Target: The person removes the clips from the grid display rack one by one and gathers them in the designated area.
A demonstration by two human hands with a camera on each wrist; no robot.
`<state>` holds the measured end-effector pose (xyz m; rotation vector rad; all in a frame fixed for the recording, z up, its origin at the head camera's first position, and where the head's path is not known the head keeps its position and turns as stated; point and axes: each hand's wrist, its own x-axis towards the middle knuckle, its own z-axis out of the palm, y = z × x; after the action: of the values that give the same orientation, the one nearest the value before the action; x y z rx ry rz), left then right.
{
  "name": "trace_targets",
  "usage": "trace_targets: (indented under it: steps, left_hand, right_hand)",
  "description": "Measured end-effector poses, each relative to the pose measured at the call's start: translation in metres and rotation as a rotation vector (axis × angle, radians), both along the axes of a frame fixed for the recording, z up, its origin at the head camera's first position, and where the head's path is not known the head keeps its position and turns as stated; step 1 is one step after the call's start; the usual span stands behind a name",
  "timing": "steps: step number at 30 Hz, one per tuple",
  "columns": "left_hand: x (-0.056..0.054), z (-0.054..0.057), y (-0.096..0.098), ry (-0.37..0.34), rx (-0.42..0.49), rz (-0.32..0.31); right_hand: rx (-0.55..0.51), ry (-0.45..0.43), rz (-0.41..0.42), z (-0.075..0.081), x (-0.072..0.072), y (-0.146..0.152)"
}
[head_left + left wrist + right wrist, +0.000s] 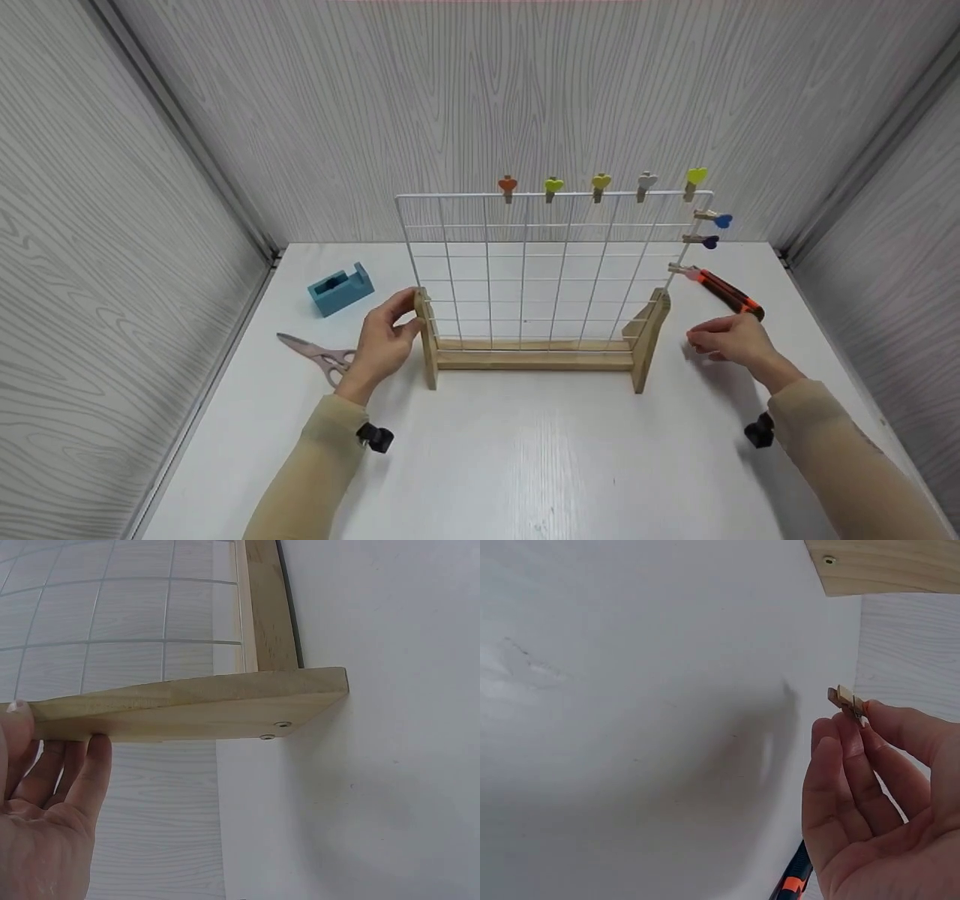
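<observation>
A white wire grid (523,280) stands upright in a wooden base (536,362) with two side posts. My left hand (384,341) grips the top of the left post (187,716), thumb on one face and fingers on the other. Heart-topped clothespins line the grid's top edge, from an orange one (508,184) to a bright yellow one (697,176) at the corner. Down the right edge are a blue one (722,221), a dark purple one (709,241) and a pink one (691,274). My right hand (735,341), right of the stand, pinches a small wooden clothespin (845,699) between thumb and fingers.
A black and orange utility knife (727,292) lies behind my right hand. To the left are a teal tape dispenser (341,291) and scissors (307,349), their handles partly behind my left hand. Wood-patterned panels (480,97) enclose the white table (525,465).
</observation>
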<state>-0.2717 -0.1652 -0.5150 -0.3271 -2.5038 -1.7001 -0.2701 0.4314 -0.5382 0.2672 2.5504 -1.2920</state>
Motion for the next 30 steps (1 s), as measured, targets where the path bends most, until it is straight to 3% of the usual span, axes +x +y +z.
trace_targets:
  steps: [9, 20, 30]
  left_hand:
    - [0.001, 0.001, 0.001, -0.029, -0.018, 0.004]
    - [0.002, 0.003, 0.0, 0.031, 0.006, -0.014]
    - [0.0, 0.002, 0.0, 0.025, -0.015, -0.002]
  right_hand:
    - [0.069, -0.12, -0.004, -0.012, -0.009, 0.003]
    - [0.082, -0.112, -0.045, -0.015, -0.012, 0.0]
    - [0.131, -0.084, -0.046, -0.011, -0.009, -0.004]
